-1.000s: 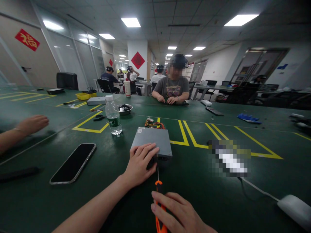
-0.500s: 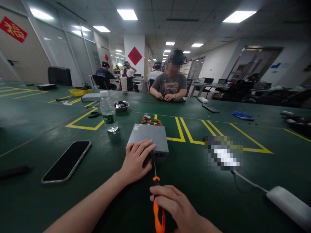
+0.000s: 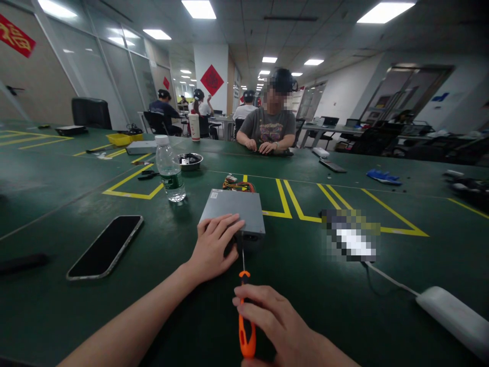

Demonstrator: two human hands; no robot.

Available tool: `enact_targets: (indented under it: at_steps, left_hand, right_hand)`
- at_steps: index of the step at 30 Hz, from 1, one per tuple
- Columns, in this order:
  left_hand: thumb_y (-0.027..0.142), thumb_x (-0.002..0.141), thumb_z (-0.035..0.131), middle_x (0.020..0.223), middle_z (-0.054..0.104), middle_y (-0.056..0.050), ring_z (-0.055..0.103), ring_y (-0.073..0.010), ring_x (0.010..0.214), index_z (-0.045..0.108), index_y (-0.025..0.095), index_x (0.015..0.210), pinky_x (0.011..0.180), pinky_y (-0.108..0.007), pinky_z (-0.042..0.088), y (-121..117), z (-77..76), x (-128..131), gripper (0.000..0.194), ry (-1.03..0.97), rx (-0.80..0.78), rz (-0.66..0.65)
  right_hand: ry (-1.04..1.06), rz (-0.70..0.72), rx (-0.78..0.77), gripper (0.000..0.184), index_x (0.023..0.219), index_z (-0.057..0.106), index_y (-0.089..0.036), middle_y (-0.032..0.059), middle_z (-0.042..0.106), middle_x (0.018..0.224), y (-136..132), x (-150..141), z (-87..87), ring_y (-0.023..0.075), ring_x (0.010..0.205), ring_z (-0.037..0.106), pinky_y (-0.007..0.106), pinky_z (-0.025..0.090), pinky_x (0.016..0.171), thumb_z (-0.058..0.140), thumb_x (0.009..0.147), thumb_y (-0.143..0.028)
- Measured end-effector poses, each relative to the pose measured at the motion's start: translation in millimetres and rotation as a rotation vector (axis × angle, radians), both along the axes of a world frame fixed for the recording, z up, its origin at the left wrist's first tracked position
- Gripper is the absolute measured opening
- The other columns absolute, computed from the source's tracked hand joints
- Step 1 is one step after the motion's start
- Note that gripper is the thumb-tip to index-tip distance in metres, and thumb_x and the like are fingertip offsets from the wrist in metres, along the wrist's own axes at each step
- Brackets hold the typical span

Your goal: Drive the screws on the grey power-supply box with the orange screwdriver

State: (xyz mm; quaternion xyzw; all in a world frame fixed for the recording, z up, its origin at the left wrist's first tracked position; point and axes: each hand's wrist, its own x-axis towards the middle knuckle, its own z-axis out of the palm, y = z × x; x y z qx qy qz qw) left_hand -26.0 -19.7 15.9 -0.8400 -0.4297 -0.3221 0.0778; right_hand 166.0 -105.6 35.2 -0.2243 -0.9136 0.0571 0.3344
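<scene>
A grey metal computer power supply [image 3: 234,208] lies on the green table in front of me, a bundle of coloured cables [image 3: 239,184] at its far side. My left hand [image 3: 216,244] holds the near left corner, fingers across the top and thumb down by the front face. In my right hand [image 3: 273,316] is a screwdriver [image 3: 247,336] with an orange and black handle, gripped between thumb and fingers. Its shaft points away from me to the power supply's front face, beside my left fingertips. Where the tip meets the face is too dark to make out.
Left of the power supply stand a water bottle [image 3: 170,173] and a metal bowl [image 3: 190,161] of small parts. A phone [image 3: 107,247] lies at left. On the right are a blurred-out device [image 3: 351,237] and a white power strip [image 3: 451,316]. Across the table sits a person [image 3: 267,125].
The screwdriver handle has turned in my right hand, showing a different orange face. My left hand stays on the power supply. The view has tilted slightly downward.
</scene>
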Motion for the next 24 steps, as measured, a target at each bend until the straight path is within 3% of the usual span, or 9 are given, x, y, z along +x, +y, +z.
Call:
enact_targets:
  at_steps: [6,11,16,20,24]
  left_hand:
    - [0.022,0.080,0.048,0.133,0.050,-0.003,0.044,-0.0225,0.119,0.045,0.026,0.126,0.093,-0.041,0.025,0,-0.5,0,0.046,0.002,0.005,0.000]
    - [0.022,0.081,0.046,0.132,0.050,-0.004,0.044,-0.0226,0.119,0.046,0.026,0.126,0.093,-0.041,0.025,-1,-1.2,0,0.045,0.003,0.014,0.007]
    - [0.021,0.081,0.047,0.132,0.051,-0.004,0.045,-0.0225,0.119,0.046,0.026,0.125,0.093,-0.041,0.025,0,-1.1,0,0.045,0.007,0.017,0.003]
    - [0.022,0.081,0.046,0.132,0.050,-0.004,0.045,-0.0226,0.119,0.045,0.026,0.125,0.093,-0.041,0.025,0,-0.6,1,0.044,0.011,0.019,0.006]
    - [0.022,0.082,0.046,0.132,0.051,-0.004,0.045,-0.0230,0.119,0.045,0.026,0.126,0.093,-0.041,0.025,0,-1.5,1,0.045,0.011,0.024,0.010]
  right_hand:
    - [-0.023,-0.006,0.153,0.037,0.105,0.053,-0.013,0.0150,0.063,0.105,1,-5,-5.9,0.0185,0.093,0.062,0.029,0.051,0.077,0.040,0.094,-0.046]
    - [0.000,-0.015,0.069,0.043,0.100,0.052,-0.014,0.0142,0.063,0.106,0,-5,-10.7,0.0183,0.092,0.063,0.029,0.051,0.078,0.036,0.093,-0.053]
    - [-0.134,0.007,0.114,0.033,0.114,0.052,-0.018,0.0139,0.062,0.108,-2,-4,-2.9,0.0200,0.101,0.059,0.032,0.051,0.078,0.035,0.096,-0.040]
    - [-0.080,0.016,0.171,0.035,0.100,0.056,-0.013,0.0156,0.063,0.107,-1,-4,-11.4,0.0180,0.096,0.061,0.030,0.050,0.080,0.039,0.095,-0.043]
    - [-0.063,0.006,0.082,0.043,0.094,0.055,-0.012,0.0147,0.063,0.105,-1,-4,-15.6,0.0180,0.095,0.062,0.029,0.049,0.083,0.042,0.091,-0.053]
